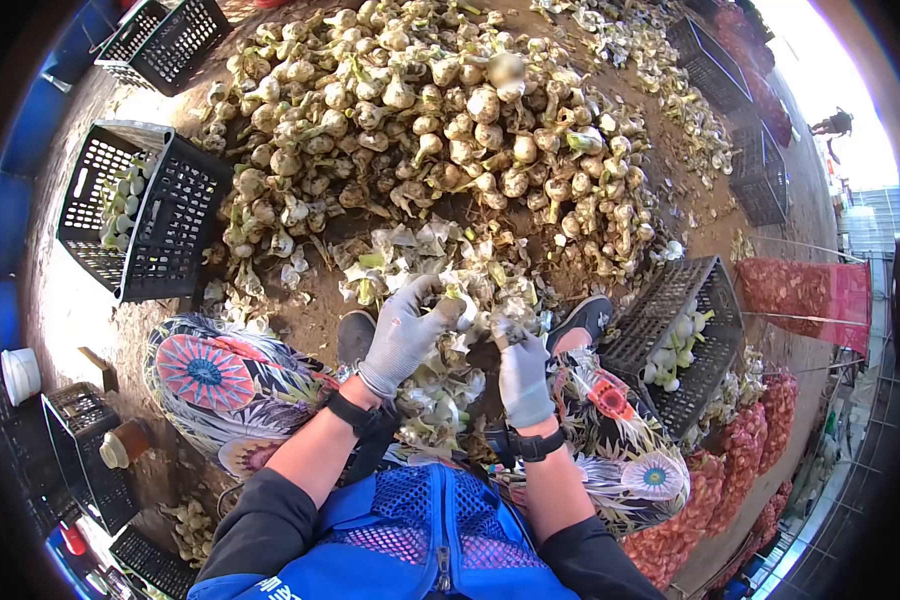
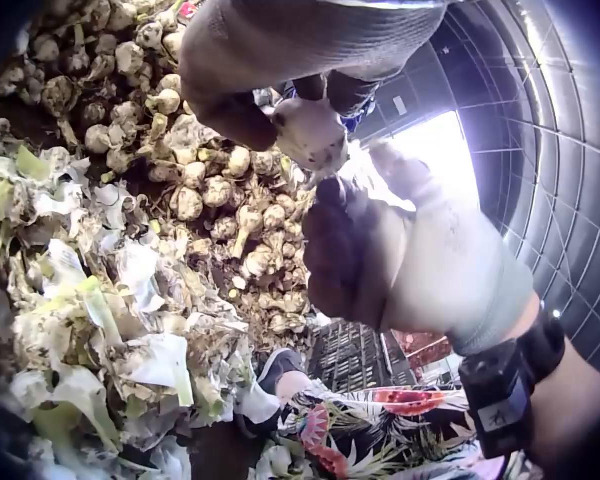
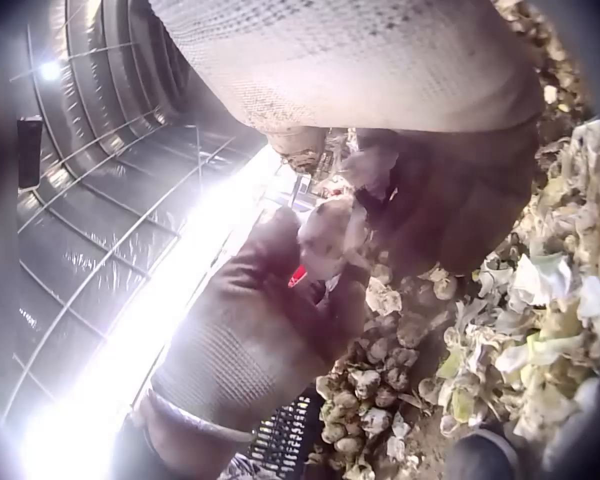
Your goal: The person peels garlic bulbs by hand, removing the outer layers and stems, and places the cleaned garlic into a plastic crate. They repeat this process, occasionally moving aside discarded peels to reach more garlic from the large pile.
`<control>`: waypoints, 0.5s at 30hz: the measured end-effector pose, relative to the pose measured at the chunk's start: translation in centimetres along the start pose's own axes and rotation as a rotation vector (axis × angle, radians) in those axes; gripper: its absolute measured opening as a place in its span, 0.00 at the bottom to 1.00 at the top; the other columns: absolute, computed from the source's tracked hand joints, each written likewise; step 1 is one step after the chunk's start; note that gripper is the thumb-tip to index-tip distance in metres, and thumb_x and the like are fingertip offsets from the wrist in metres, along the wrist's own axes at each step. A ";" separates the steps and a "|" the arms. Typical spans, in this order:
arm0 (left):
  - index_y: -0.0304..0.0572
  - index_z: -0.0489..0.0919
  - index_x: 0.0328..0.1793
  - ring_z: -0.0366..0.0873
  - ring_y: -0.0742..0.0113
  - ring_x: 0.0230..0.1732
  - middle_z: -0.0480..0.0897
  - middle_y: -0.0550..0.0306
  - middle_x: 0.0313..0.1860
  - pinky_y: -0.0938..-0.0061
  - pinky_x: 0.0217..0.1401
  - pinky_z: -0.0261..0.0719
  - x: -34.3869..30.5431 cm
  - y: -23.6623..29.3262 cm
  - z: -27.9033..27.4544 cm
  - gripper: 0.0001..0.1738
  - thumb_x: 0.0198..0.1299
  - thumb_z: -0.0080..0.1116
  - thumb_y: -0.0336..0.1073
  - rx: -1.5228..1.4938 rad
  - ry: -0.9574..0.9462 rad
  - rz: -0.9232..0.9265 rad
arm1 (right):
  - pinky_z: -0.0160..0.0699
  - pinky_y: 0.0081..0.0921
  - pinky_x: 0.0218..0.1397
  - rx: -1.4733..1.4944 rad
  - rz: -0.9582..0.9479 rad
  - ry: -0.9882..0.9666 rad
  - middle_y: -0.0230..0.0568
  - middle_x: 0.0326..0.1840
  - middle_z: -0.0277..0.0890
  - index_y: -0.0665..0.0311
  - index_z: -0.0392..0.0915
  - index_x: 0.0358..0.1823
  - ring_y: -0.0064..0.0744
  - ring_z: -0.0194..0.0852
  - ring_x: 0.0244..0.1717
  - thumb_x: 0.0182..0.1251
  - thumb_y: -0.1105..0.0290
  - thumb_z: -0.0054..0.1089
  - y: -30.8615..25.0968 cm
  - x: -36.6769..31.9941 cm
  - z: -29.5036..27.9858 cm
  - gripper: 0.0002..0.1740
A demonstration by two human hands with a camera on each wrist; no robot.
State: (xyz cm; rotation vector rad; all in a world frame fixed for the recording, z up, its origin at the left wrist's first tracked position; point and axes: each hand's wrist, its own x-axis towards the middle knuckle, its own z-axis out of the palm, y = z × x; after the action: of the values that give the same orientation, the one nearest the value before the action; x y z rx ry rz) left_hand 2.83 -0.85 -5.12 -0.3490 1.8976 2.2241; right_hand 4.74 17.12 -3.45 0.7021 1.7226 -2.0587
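Note:
My gloved left hand [image 1: 407, 337] grips a pale garlic bulb [image 2: 312, 138] between thumb and fingers, above the heap of skins. Close against the bulb, my gloved right hand [image 1: 526, 380] has its fingers curled and pinches loose white garlic skin [image 3: 373, 168] at its side. In both wrist views the bulb sits between the two hands, partly covered by fingers. Under the hands lies a heap of peeled skins [image 1: 435, 400], white with some green bits.
A big pile of unpeeled garlic bulbs [image 1: 420, 110] spreads ahead. Black crates with cleaned bulbs stand at left [image 1: 175, 220] and right [image 1: 625, 335]. Filled red mesh bags [image 1: 745, 445] line the right side. Patterned trouser legs [image 1: 220, 385] flank the skins.

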 end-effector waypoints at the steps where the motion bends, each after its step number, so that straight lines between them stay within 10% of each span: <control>1: 0.28 0.79 0.51 0.79 0.70 0.44 0.82 0.54 0.42 0.72 0.49 0.77 -0.2 0.6 0.1 0.24 0.61 0.66 0.44 0.161 0.030 0.077 | 0.74 0.18 0.41 -0.099 -0.071 -0.009 0.32 0.38 0.82 0.70 0.82 0.53 0.19 0.74 0.35 0.74 0.66 0.58 0.1 0.0 0.6 0.15; 6: 0.30 0.79 0.53 0.78 0.70 0.44 0.82 0.54 0.43 0.73 0.49 0.77 -0.9 1.9 0.5 0.25 0.61 0.66 0.46 0.347 0.109 0.102 | 0.62 0.17 0.26 -0.282 -0.126 -0.014 0.24 0.25 0.77 0.71 0.84 0.50 0.11 0.64 0.23 0.70 0.71 0.55 0.9 0.6 1.9 0.14; 15: 0.31 0.77 0.54 0.75 0.79 0.38 0.81 0.62 0.37 0.82 0.44 0.75 -0.8 1.8 0.9 0.17 0.64 0.63 0.35 -0.223 0.083 -0.154 | 0.58 0.20 0.21 -0.330 -0.175 0.034 0.25 0.21 0.73 0.73 0.83 0.43 0.14 0.62 0.19 0.65 0.76 0.51 2.6 1.3 2.1 0.13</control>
State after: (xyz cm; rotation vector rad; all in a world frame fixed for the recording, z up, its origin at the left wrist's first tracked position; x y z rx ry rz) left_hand 2.99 -0.24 -3.00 -0.6096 1.6005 2.3523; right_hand 4.84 14.67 -6.01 0.4999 2.1421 -1.8092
